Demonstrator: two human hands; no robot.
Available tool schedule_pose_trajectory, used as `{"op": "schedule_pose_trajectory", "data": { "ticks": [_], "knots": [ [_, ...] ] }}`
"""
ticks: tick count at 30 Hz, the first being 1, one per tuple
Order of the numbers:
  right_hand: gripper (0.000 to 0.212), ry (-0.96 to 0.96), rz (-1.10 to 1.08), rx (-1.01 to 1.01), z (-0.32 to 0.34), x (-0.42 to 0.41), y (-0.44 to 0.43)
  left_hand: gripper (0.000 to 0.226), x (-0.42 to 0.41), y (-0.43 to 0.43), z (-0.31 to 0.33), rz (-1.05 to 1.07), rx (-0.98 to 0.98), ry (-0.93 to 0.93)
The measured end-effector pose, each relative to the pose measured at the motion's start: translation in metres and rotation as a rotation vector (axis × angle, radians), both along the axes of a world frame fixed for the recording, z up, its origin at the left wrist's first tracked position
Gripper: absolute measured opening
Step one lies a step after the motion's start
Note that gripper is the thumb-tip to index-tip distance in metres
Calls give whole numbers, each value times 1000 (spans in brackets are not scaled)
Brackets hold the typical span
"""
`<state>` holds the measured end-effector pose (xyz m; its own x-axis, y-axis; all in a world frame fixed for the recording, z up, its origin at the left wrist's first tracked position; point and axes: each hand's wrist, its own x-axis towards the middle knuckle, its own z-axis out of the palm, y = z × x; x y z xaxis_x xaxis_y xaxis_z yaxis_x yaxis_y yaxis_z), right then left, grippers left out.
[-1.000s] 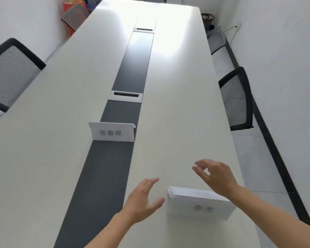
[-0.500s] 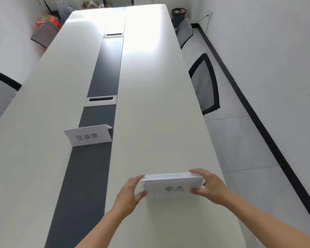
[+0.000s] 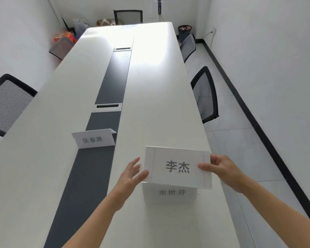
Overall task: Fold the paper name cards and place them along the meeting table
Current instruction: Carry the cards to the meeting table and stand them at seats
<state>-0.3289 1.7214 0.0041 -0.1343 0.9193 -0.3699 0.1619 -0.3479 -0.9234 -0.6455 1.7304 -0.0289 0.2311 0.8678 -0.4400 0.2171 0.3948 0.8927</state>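
I hold a white paper name card printed with two dark characters, lifted above the table and facing me. My right hand pinches its right edge, thumb on the front. My left hand grips its lower left corner with the thumb, fingers spread behind. Under it lies a stack of white cards on the long white meeting table, its top one showing three grey characters. A folded name card stands tent-like on the table's dark centre strip, to the left and farther off.
Black mesh chairs stand at the left, the right and the far end. Two cable boxes are set in the dark strip. Bags and a bin sit in the far corners.
Both hands closed on the top card of the stack and lifted it off, tilting it up toward me. This uncovered another printed card below. My view has swung upward along the table.
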Motion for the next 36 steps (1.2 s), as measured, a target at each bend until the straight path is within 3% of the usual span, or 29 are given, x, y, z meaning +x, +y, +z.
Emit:
{"op": "schedule_pose_trajectory", "data": {
  "ticks": [3,6,10,13,16,20,24,27,32,36],
  "knots": [
    [18,12,8,-62,7,-8,-2,71,7,-10,11,5,-85,-242],
    [39,-12,8,-130,-1,-18,-8,71,4,-28,14,115,-155,-347],
    [63,-12,28,-137,-27,-24,-10,65,-13,-63,8,282,-226,-363],
    [89,-255,0,0,-61,-12,-3,48,-30,-89,6,415,-226,-341],
    [107,-347,173,-92,-103,-3,-5,41,-44,-111,10,549,-226,-326],
    [93,-438,244,-104,-145,-3,-15,40,-56,-139,7,640,-223,-271],
    [74,-491,243,-27,-139,-2,-12,39,-53,-161,5,682,-243,-264],
    [73,-467,253,46,-124,0,-9,36,-48,-169,5,737,-248,-255],
    [39,-318,134,158,-74,-6,0,18,-36,-178,12,848,-184,-278],
    [49,-185,16,207,-24,-24,7,21,-39,-190,24,914,-80,-301]
  ]
}}
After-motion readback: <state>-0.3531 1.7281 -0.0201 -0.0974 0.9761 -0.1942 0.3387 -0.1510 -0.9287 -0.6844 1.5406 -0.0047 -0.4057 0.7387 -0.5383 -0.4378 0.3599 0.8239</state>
